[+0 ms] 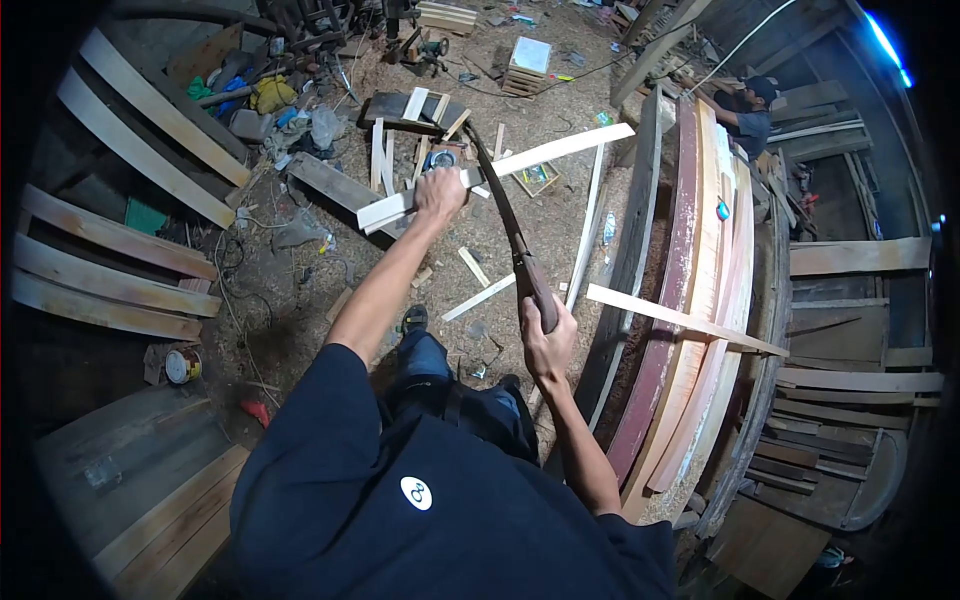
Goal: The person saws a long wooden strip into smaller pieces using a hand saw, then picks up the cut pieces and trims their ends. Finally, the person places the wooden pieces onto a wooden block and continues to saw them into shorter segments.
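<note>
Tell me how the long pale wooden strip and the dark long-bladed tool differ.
The long pale wooden strip is light throughout; the dark long-bladed tool has a brown handle and a dark blade. The strip runs crosswise in view; the tool points up the picture, tip leaning left. The left hand grips the strip; the right hand grips the tool's handle. Both are long and narrow.

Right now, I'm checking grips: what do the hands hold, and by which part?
The right hand holds a dark-bladed tool by its handle; the left hand grips a pale wooden strip nearer its left end.
</note>
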A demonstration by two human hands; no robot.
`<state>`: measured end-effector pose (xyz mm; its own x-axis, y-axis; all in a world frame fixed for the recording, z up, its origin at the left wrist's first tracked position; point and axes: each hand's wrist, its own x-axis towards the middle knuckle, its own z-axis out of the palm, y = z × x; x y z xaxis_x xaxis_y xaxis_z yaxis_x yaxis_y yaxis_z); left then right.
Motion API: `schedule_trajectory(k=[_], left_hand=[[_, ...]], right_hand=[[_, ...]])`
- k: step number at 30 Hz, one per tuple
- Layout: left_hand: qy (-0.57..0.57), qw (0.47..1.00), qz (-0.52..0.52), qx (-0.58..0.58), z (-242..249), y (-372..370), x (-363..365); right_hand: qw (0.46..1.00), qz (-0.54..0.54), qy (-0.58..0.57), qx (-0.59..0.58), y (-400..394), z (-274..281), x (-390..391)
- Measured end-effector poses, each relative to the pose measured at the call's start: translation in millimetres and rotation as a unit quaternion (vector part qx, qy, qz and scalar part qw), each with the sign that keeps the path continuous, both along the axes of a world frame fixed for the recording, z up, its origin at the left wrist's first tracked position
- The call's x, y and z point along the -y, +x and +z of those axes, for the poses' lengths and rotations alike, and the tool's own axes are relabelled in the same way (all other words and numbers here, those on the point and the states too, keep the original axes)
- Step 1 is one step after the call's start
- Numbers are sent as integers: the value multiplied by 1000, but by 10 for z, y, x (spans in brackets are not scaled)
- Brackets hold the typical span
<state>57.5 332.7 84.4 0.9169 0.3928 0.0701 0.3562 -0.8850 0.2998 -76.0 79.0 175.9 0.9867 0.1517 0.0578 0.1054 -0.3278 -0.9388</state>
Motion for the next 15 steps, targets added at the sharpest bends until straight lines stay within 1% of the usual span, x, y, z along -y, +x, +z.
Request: schedule_trajectory(k=[2, 4, 5, 6, 8, 9, 10, 11, 12, 13, 14, 15], left_hand=[[1, 1000, -8, 2, 75, 43, -80], [9, 1000, -3, 6, 46, 61, -187], [13, 1000, -2, 10, 27, 71, -229], [-32, 999, 29, -9, 90, 79, -231], [-17, 998, -7, 53, 106, -17, -218], [-32, 998, -22, 45, 44, -12, -219], [-38, 998, -23, -34, 21, -1, -223], [-9, 999, -53, 6, -71, -28, -207], [18, 995, -83, 48, -104, -49, -175], [20, 998, -48, -18, -119, 15, -138], [18, 998, -50, -16, -151, 31, -98], [21, 998, -58, 25, -156, 1, -50]], right_hand=[[999, -9, 11, 41, -48, 52, -51], [998, 13, 9, 55, -108, 123, -89], [996, 19, 3, 84, -158, 195, -88], [994, 22, 20, 103, -185, 195, -86], [994, 37, 35, 100, -126, 233, -93], [995, 36, 28, 85, -42, 245, -123], [997, 33, 22, 71, 58, 256, -168], [997, 31, -12, 73, 155, 181, -203], [997, 28, -11, 75, 224, 140, -255], [996, 24, -12, 81, 278, 110, -308], [996, 22, -14, 87, 328, 90, -344], [995, 22, -19, 94, 378, 79, -369]])
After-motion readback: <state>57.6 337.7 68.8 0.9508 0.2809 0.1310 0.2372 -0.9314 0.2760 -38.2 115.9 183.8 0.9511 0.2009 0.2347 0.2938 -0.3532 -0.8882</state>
